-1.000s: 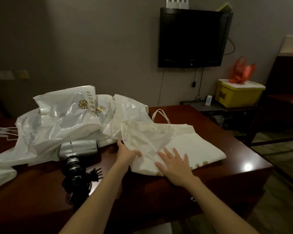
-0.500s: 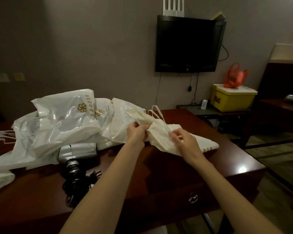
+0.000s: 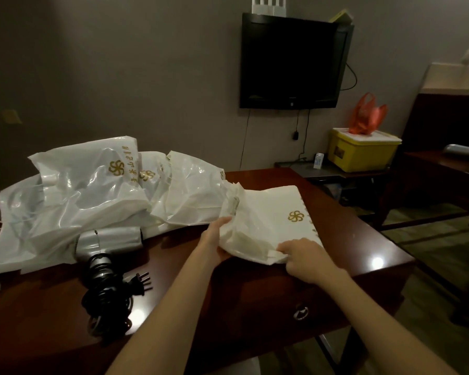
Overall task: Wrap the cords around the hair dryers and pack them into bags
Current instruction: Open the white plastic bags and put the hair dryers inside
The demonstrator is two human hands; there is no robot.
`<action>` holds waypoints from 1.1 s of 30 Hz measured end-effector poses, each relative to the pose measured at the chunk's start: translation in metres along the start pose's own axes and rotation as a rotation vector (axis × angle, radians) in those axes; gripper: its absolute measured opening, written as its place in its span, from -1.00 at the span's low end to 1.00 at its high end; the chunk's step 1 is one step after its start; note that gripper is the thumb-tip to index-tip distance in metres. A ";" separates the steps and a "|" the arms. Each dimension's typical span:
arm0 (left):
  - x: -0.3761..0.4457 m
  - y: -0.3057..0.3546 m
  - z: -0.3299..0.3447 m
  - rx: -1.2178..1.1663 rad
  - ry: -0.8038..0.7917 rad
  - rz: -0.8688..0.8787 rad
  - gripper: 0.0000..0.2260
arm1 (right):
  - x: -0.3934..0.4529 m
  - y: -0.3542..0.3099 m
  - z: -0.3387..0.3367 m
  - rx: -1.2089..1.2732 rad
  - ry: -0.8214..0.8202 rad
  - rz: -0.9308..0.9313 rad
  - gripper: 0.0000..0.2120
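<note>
Worktop: dark red-brown polished wood, and we note a metal drawer pull on its front edge. Lying directly on it we count: a heap of glossy white plastic bags with gold pinwheel logos, at the back left; a silver hair dryer on its side just in front of the heap; its black cord coiled round the handle, plug resting on the wood; a cream bag with the same logo, at the right.
</note>
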State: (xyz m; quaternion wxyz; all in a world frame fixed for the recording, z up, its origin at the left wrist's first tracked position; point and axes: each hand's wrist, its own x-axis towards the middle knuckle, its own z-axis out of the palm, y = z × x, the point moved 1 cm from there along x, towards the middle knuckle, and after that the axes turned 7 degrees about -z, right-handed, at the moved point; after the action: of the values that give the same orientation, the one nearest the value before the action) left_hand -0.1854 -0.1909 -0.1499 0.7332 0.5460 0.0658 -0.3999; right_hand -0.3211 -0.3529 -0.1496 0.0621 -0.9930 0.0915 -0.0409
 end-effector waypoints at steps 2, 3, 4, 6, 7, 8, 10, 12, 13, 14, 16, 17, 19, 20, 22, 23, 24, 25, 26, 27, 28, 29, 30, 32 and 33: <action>0.005 -0.002 0.004 0.240 0.104 0.032 -0.80 | 0.006 0.008 -0.021 0.053 -0.147 0.077 -0.75; 0.008 -0.007 0.008 0.354 0.128 0.047 -0.82 | 0.010 0.007 -0.027 0.080 -0.197 0.105 -0.69; 0.011 -0.013 0.012 0.434 0.121 0.056 -0.76 | 0.015 0.003 -0.027 0.119 -0.209 0.115 -0.64; 0.015 -0.027 0.018 0.504 0.085 0.048 -0.60 | 0.020 -0.011 -0.010 0.201 -0.105 0.110 -0.52; 0.012 -0.033 0.020 0.537 0.081 0.047 -0.58 | 0.018 -0.021 0.003 0.220 -0.067 0.097 -0.50; 0.012 -0.035 0.019 0.562 0.080 0.048 -0.57 | 0.015 -0.029 0.016 0.210 -0.073 0.075 -0.50; 0.002 -0.028 0.013 0.586 0.071 0.043 -0.61 | 0.008 -0.032 0.032 0.142 -0.130 0.070 -0.51; -0.016 -0.007 -0.002 0.678 0.048 0.060 -0.69 | 0.008 -0.025 0.028 0.065 -0.180 0.118 -0.51; -0.029 0.007 -0.014 0.721 0.049 0.074 -0.73 | 0.010 -0.027 0.021 0.016 -0.199 0.139 -0.51; -0.043 0.022 -0.028 0.738 0.059 0.093 -0.77 | 0.013 -0.035 0.012 -0.029 -0.187 0.139 -0.52; -0.076 0.052 -0.061 0.692 0.100 0.178 -0.84 | 0.021 -0.068 -0.002 -0.030 -0.028 0.071 -0.57; -0.094 0.065 -0.078 0.662 0.148 0.231 -0.84 | 0.025 -0.093 -0.007 0.031 0.086 0.012 -0.61; -0.130 0.084 -0.112 0.596 0.246 0.303 -0.86 | 0.033 -0.149 -0.012 0.195 0.200 -0.093 -0.68; -0.144 0.089 -0.132 0.562 0.294 0.319 -0.88 | 0.037 -0.178 -0.009 0.240 0.170 -0.131 -0.68; -0.163 0.090 -0.163 0.559 0.405 0.323 -0.89 | 0.045 -0.220 0.003 0.331 -0.014 -0.180 -0.62; -0.169 0.086 -0.178 0.575 0.458 0.309 -0.88 | 0.049 -0.236 0.012 0.420 -0.106 -0.195 -0.59; -0.170 0.080 -0.193 0.586 0.499 0.273 -0.86 | 0.053 -0.248 0.019 0.519 -0.177 -0.202 -0.59; -0.169 0.072 -0.205 0.588 0.514 0.217 -0.84 | 0.056 -0.256 0.024 0.606 -0.222 -0.197 -0.63; -0.166 0.063 -0.215 0.569 0.497 0.160 -0.80 | 0.060 -0.261 0.029 0.668 -0.253 -0.191 -0.68; -0.160 0.054 -0.220 0.522 0.448 0.108 -0.75 | 0.064 -0.263 0.031 0.714 -0.283 -0.185 -0.74; -0.152 0.047 -0.223 0.463 0.388 0.071 -0.71 | 0.069 -0.262 0.033 0.749 -0.315 -0.185 -0.78; -0.144 0.041 -0.223 0.425 0.339 0.056 -0.71 | 0.071 -0.261 0.032 0.777 -0.347 -0.183 -0.80; -0.137 0.037 -0.222 0.422 0.311 0.062 -0.74 | 0.073 -0.259 0.031 0.794 -0.366 -0.181 -0.80; -0.128 0.033 -0.216 0.430 0.300 0.094 -0.81 | 0.075 -0.255 0.031 0.848 -0.341 -0.160 -0.76; -0.125 0.031 -0.213 0.424 0.291 0.108 -0.81 | 0.074 -0.252 0.032 0.896 -0.308 -0.142 -0.76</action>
State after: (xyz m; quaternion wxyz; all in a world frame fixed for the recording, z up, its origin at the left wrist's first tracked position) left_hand -0.1766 0.0583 -0.1440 0.6054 0.7421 0.0560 -0.2823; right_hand -0.2014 -0.1168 -0.1431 0.4938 -0.8668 -0.0134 0.0672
